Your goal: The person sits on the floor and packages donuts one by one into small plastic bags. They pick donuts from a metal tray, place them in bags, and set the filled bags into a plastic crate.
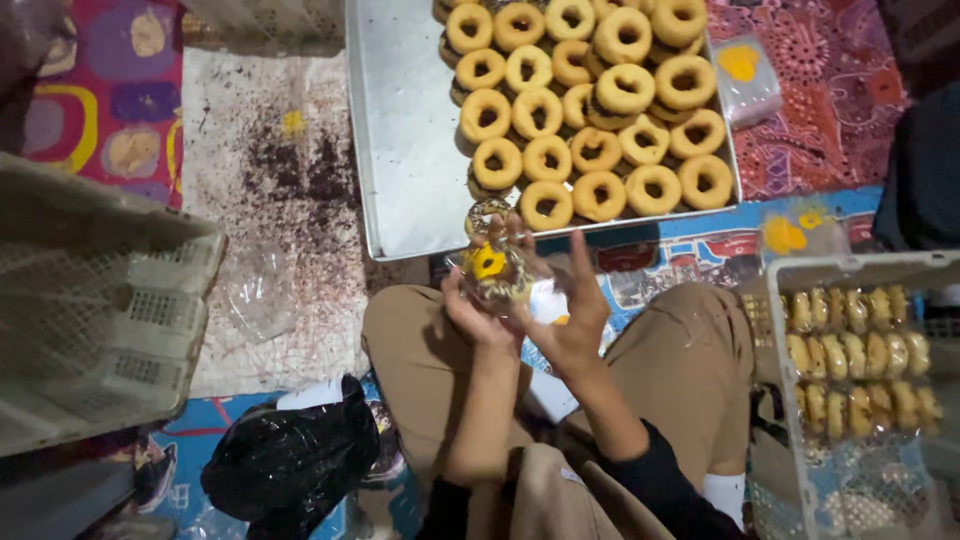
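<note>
My left hand point(472, 312) and my right hand point(568, 318) are raised together over my lap, both holding a clear plastic bag point(493, 268) with a yellow mark and ring-shaped doughnuts inside. One doughnut point(487, 212) sticks up at the bag's top, touched by my right fingertips. Just beyond the hands lies a metal tray point(402, 150) with several golden ring doughnuts point(600, 90) heaped on its right half.
A white plastic crate point(870, 268) at the right holds rows of bagged doughnuts. An overturned pale crate point(100, 300) stands at the left. A black plastic bag point(290, 460) lies by my left knee. Empty clear bags point(745, 80) lie on the patterned cloth.
</note>
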